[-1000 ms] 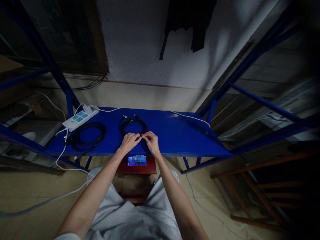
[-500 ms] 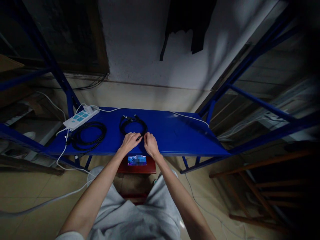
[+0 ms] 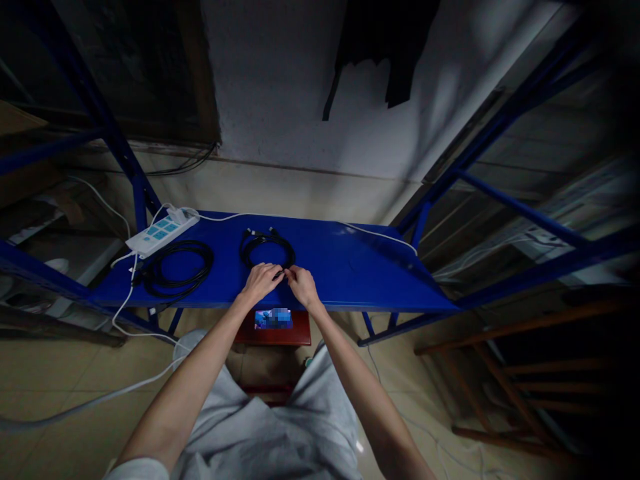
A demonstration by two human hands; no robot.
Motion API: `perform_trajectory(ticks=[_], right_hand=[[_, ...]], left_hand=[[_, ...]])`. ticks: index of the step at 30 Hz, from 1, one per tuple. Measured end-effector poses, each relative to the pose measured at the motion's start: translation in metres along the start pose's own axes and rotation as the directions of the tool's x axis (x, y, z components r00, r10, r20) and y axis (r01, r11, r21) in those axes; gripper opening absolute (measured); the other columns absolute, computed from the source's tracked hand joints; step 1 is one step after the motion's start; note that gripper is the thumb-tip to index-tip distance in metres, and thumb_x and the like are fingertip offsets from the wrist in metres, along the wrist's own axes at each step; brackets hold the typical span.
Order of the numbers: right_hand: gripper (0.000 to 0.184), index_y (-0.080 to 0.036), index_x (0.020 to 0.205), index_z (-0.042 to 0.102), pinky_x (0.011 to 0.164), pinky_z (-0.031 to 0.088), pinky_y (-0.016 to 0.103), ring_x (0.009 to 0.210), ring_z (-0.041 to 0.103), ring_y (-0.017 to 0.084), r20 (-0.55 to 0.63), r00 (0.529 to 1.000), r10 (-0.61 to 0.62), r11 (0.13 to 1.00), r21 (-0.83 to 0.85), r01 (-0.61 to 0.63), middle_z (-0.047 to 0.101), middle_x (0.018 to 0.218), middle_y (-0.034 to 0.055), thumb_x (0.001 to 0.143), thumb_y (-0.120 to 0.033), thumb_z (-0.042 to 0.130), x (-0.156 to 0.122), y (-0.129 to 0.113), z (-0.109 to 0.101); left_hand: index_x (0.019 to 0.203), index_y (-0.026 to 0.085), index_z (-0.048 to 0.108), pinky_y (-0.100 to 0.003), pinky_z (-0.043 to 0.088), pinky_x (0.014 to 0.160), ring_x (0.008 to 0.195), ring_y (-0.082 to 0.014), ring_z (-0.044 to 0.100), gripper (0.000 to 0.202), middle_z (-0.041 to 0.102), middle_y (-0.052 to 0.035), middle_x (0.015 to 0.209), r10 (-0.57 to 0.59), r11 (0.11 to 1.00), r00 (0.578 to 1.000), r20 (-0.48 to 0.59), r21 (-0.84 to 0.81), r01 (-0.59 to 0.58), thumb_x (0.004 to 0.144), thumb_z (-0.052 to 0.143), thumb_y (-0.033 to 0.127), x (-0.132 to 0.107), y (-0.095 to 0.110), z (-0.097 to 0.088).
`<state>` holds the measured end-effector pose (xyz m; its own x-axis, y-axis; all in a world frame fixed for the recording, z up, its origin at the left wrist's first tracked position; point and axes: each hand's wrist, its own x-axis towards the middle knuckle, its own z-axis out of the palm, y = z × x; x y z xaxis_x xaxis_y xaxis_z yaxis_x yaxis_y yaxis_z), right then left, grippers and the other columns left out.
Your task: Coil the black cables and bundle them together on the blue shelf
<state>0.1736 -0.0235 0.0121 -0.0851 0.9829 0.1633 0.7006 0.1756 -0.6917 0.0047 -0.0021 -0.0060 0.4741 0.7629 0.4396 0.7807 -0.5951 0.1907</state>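
Note:
A small coil of black cable [image 3: 267,245] lies on the blue shelf board [image 3: 350,267], near its middle. My left hand [image 3: 261,281] and my right hand [image 3: 301,285] meet at the near edge of that coil, and the fingertips of both pinch the cable there. A larger coil of black cable [image 3: 178,268] lies to the left, apart from both hands. Both forearms reach forward over my lap.
A white power strip [image 3: 161,232] with white cords sits at the shelf's back left corner. A phone [image 3: 273,319] rests on a red stool below the shelf edge. Blue rack posts stand left and right. Wooden slats lie on the floor at right.
My right hand has drawn slightly left and closer to the left hand at the coil's near edge. The view shifted a little; the cables lie as before.

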Motion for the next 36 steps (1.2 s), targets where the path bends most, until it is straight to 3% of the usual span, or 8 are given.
perform_trajectory(ticks=[6,11,17,20,23,28,31,36], right_hand=[[0.022,-0.023,0.074,0.06,0.057,0.03,0.028,0.057,0.055,0.018,-0.033,0.999,-0.036,0.998,0.05,0.037,0.063,0.064,0.0028,0.094,-0.024,0.051,-0.001,0.003,0.002],[0.016,-0.023,0.088,0.061,0.063,0.033,0.028,0.07,0.059,0.019,-0.03,0.985,-0.171,0.98,-0.107,0.167,0.068,0.081,0.005,0.096,-0.021,0.047,-0.004,0.002,-0.003],[0.012,-0.022,0.09,0.058,0.073,0.038,0.028,0.087,0.056,0.021,0.085,0.944,-0.32,0.912,-0.243,0.331,0.064,0.092,0.0083,0.092,-0.013,0.05,-0.005,0.003,-0.014],[0.012,-0.022,0.089,0.058,0.076,0.04,0.028,0.087,0.055,0.02,0.088,0.939,-0.333,0.93,-0.135,0.343,0.062,0.09,0.0063,0.087,-0.012,0.053,-0.004,0.005,-0.015],[0.008,-0.022,0.092,0.059,0.075,0.042,0.027,0.083,0.056,0.018,0.019,0.949,-0.315,0.942,0.129,0.31,0.061,0.088,0.0031,0.086,-0.019,0.055,-0.003,0.008,-0.012],[0.023,-0.02,0.088,0.059,0.076,0.044,0.028,0.081,0.057,0.017,-0.03,0.983,-0.181,0.832,0.528,0.169,0.062,0.087,0.0023,0.091,-0.043,0.057,0.0,0.017,0.0],[0.03,-0.02,0.086,0.06,0.075,0.044,0.028,0.079,0.056,0.017,-0.03,0.993,-0.114,0.795,0.596,0.11,0.062,0.084,0.0023,0.089,-0.051,0.06,-0.001,0.02,0.005],[0.031,-0.02,0.084,0.061,0.075,0.043,0.029,0.078,0.056,0.017,-0.066,0.99,-0.125,0.805,0.576,0.14,0.063,0.083,0.0019,0.089,-0.05,0.064,-0.008,0.017,0.007]], left_hand=[[0.095,0.021,0.067,-0.031,0.046,0.078,0.081,-0.0184,0.066,0.014,0.072,-0.0048,0.085,-0.022,1.0,1.0,0.003,-0.005,0.022,0.097,0.056,0.029,0.0,0.001,-0.001],[0.097,0.021,0.067,-0.032,0.046,0.078,0.082,-0.0198,0.066,0.014,0.072,-0.0056,0.087,-0.029,1.0,1.0,-0.011,-0.005,0.029,0.097,0.056,0.029,0.0,-0.001,0.001],[0.094,0.021,0.066,-0.031,0.045,0.078,0.082,-0.0192,0.067,0.015,0.072,-0.0055,0.085,-0.014,1.0,1.0,0.006,0.003,0.014,0.097,0.056,0.03,0.0,-0.003,0.002],[0.09,0.021,0.065,-0.031,0.045,0.077,0.081,-0.0192,0.066,0.013,0.071,-0.0052,0.084,-0.005,1.0,1.0,0.01,0.012,0.005,0.096,0.057,0.028,0.0,-0.001,0.001],[0.091,0.021,0.065,-0.031,0.045,0.077,0.081,-0.0192,0.066,0.012,0.071,-0.0051,0.083,-0.003,1.0,1.0,0.006,0.022,0.003,0.096,0.056,0.027,-0.001,0.001,-0.002],[0.09,0.02,0.067,-0.032,0.045,0.077,0.08,-0.0189,0.066,0.02,0.071,-0.0054,0.083,0.013,0.999,1.0,-0.01,0.03,-0.012,0.099,0.05,0.028,-0.001,0.004,-0.004],[0.089,0.02,0.068,-0.032,0.044,0.077,0.078,-0.0183,0.065,0.023,0.071,-0.0056,0.082,0.029,0.999,1.0,-0.009,0.031,-0.029,0.099,0.049,0.027,0.0,0.005,-0.004],[0.085,0.019,0.067,-0.032,0.043,0.074,0.072,-0.0179,0.063,0.027,0.069,-0.0051,0.075,0.059,0.997,0.998,0.008,0.046,-0.059,0.101,0.046,0.028,0.0,0.003,-0.002]])
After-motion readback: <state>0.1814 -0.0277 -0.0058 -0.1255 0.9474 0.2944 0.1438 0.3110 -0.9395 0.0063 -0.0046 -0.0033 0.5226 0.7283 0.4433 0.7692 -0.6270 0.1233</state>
